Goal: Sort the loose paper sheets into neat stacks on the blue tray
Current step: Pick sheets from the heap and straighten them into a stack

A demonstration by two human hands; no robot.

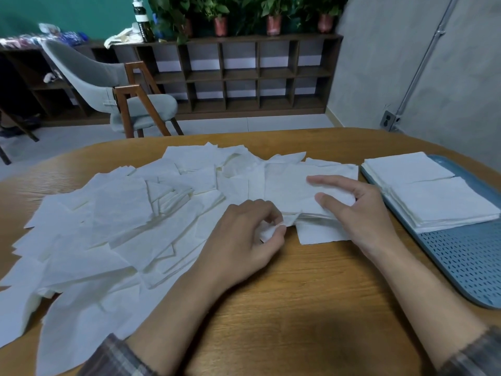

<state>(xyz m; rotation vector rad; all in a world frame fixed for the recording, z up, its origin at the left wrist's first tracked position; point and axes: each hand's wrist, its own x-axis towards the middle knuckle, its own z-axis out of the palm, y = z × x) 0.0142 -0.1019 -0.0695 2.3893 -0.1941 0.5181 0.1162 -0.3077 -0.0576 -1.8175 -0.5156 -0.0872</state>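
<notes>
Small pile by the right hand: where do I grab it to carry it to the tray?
Take the small pile by its near edge, where the layered sheet ends show. Come from the near side, thumb on top, fingers slid underneath, probably with the right hand, which lies over the end nearest the blue tray. The left hand pinches its near-left corner and can steady it.
</notes>
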